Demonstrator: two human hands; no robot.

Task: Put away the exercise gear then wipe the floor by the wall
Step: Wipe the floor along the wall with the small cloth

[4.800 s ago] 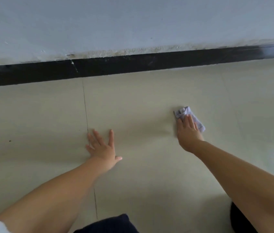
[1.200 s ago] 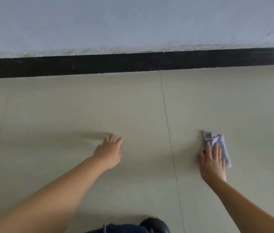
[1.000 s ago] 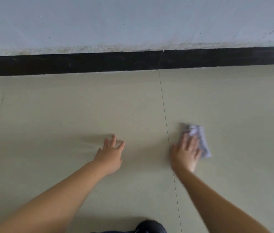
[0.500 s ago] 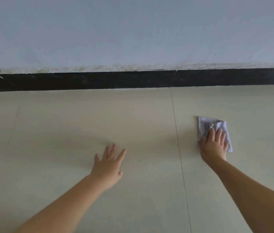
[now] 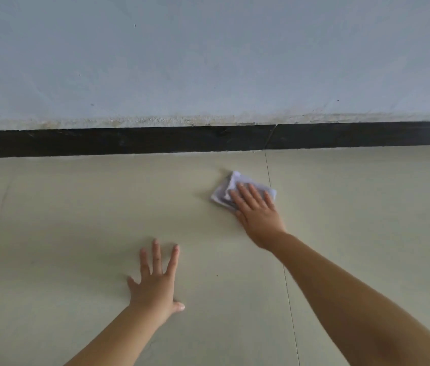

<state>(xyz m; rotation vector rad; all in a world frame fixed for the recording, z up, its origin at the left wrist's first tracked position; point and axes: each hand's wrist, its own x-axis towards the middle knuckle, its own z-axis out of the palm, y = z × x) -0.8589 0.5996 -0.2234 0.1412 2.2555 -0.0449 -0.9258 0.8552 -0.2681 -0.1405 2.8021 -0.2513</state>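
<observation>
The cloth (image 5: 225,191) is small, pale lavender-white, folded and rumpled, with creases bunched at its left side. It lies flat on the floor (image 5: 76,220), near the baseboard (image 5: 129,141) but not touching it, just left of a tile joint (image 5: 268,167). The right hand (image 5: 257,211) rests palm-down on the cloth's near right portion, fingers extended and slightly spread, pressing rather than gripping; the far left corner of the cloth shows beyond the fingertips. The left hand (image 5: 155,283) lies flat on bare tile, well apart from the cloth and nearer the camera, fingers splayed, thumb out to the right, holding nothing. Both forearms are bare.

The floor is pale beige tile with thin dark joints and a few small dark specks. The baseboard is a black strip with a seam right of centre. Above it, the wall (image 5: 208,62) is light blue-grey, with discoloured, rough paint along its lower edge.
</observation>
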